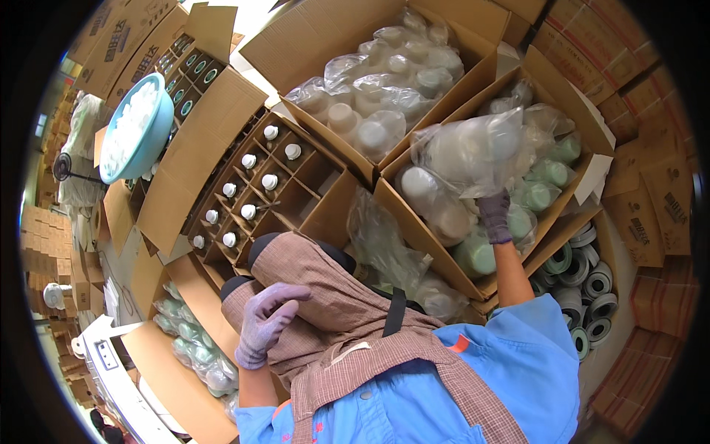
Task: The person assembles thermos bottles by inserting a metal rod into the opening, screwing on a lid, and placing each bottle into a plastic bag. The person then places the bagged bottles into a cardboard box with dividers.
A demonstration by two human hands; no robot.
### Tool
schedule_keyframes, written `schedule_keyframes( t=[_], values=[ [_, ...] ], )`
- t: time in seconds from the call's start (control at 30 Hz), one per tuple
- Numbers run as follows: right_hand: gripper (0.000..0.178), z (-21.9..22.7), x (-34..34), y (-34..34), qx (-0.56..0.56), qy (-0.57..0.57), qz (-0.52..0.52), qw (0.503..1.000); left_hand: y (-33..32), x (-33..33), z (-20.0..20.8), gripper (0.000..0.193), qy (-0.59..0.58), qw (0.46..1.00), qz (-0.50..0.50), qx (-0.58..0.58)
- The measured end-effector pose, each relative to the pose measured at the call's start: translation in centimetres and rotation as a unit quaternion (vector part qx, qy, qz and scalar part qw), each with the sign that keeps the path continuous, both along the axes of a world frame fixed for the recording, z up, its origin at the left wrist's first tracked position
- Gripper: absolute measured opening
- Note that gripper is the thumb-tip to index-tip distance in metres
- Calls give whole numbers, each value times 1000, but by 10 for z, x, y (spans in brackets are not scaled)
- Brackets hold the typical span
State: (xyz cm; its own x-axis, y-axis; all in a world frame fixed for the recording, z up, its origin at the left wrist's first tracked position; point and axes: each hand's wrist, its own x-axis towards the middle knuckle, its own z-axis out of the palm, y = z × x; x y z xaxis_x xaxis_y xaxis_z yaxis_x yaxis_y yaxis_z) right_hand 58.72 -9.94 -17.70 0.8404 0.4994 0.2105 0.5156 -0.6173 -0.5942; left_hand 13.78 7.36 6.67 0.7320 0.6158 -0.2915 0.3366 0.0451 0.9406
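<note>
A divided carton (259, 185) is seen partly filled: about ten cells hold white-capped bottles (248, 160), the cells nearest the apron remain empty. To its right, a clear bag of bottles (473, 152) is gripped and lifted by the gloved right hand (494, 216) above an open box (473, 222). The gloved left hand (265, 324) is rested loosely curled, empty, on the apron (325, 296).

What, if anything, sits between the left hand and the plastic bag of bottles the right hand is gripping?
The person's own lap, under a checked apron, lies between them. The left hand rests on the knee, away from the plastic bag of bottles, which the right hand grips from below over the cardboard box.
</note>
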Motion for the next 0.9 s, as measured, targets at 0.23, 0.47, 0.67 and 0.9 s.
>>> schedule_keyframes(
  t=[0.23, 0.47, 0.67, 0.9],
  values=[
    [28, 13, 21, 39, -158, -20, 145, 977, 13, -32, -23, 24, -2, 991, 130, 15],
    [24, 4, 80, 26, -160, -75, 229, 957, 21, -50, -22, 31, 2, 985, 168, 36],
    [35, -26, 135, 51, -408, 85, 363, 833, 30, -56, -28, 36, 7, 982, 180, 49],
    [52, -131, 70, 76, -321, 51, 89, 941, 29, -50, -29, 35, 16, 983, 181, 29]
  ],
)
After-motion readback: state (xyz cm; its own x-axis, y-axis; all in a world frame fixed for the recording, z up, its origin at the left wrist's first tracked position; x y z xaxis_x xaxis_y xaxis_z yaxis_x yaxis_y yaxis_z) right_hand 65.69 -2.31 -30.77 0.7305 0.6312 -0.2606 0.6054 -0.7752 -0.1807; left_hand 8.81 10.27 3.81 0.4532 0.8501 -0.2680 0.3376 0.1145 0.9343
